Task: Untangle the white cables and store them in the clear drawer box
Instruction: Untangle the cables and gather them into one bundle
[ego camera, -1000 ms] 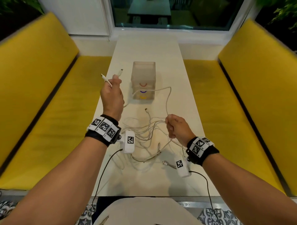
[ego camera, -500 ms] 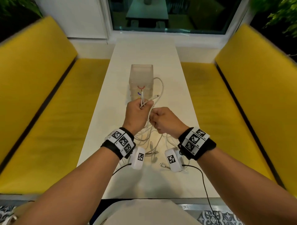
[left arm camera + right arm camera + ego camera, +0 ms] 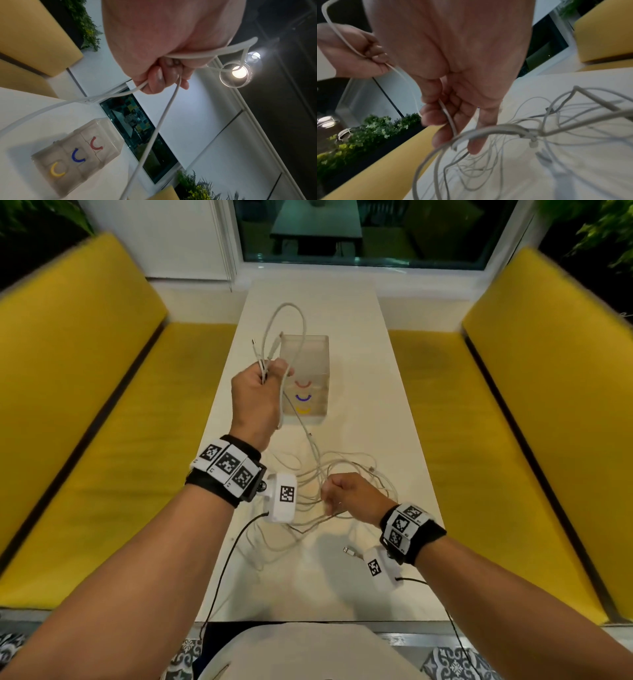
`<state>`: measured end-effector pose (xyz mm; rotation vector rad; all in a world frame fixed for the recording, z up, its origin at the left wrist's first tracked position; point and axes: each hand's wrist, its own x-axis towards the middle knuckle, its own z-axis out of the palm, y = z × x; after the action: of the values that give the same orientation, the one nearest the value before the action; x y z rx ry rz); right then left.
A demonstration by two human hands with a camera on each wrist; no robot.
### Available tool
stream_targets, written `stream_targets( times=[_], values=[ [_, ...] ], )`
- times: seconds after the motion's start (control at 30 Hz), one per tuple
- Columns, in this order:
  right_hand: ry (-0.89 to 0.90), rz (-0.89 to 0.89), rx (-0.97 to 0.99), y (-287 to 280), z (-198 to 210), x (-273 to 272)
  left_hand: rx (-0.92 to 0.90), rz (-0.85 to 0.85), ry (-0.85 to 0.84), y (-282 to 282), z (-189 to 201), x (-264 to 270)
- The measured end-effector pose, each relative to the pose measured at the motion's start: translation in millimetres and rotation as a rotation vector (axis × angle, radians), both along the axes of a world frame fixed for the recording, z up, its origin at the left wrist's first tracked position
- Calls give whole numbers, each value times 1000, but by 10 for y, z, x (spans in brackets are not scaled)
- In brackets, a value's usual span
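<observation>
Setting: long white desk (image 3: 387,392) between yellow benches.
Change: my left hand (image 3: 255,395) has lifted apart, fist clamped on looped thin white cables (image 3: 322,474).
Right hand (image 3: 352,496): pinching strand above centre-frame tangle.
Clear plastic drawer box (image 3: 310,364): upper centre, closed; storing not yet begun.

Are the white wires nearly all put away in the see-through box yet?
Not yet. Done: nothing is visibly stored in the clear plastic drawer box. In hand: the left hand grips a folded white cable loop; the right hand pulls a strand. Left: the tangled white cables on the white table.

Black wristbands (image 3: 219,486) carry white tag blocks, white camera pods (image 3: 282,498) and black leads.
</observation>
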<state>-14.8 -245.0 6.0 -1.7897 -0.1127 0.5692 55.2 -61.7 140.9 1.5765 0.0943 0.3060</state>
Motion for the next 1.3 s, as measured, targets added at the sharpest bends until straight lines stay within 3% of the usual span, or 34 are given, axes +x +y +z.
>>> stream_targets(
  times=[0.1, 0.27, 0.4, 0.57, 0.67, 0.83, 1.03, 1.1, 1.23, 1.3],
  values=[
    [68, 21, 120, 35, 39, -12, 80, -34, 14, -3, -40, -16],
    [32, -231, 344, 0, 294, 85, 83, -49, 131, 49, -304, -6],
    [-50, -372, 466, -64, 529, 204, 101, 103, 245, 41, -488, -16],
    [-128, -440, 367, -140, 551, 264, 13, 350, 174, 112, -462, 20],
    [-175, -479, 338, -159, 453, 261, 108, 329, 130, 150, -410, 29],
    [-129, -344, 385, -81, 434, 185, 249, 254, 181, 117, -445, -9],
    [-16, -615, 583, -124, 589, 273, 227, 196, 262, 102, -490, -55],
    [-5, -614, 636, -186, 672, 312, 181, 187, 250, 134, -475, -48],
    [-104, -521, 727, -270, 845, 398, 152, 177, 203, 167, -435, -28],
    [-247, -501, 658, -314, 930, 503, 137, 182, 206, 162, -433, -10]
  ],
)
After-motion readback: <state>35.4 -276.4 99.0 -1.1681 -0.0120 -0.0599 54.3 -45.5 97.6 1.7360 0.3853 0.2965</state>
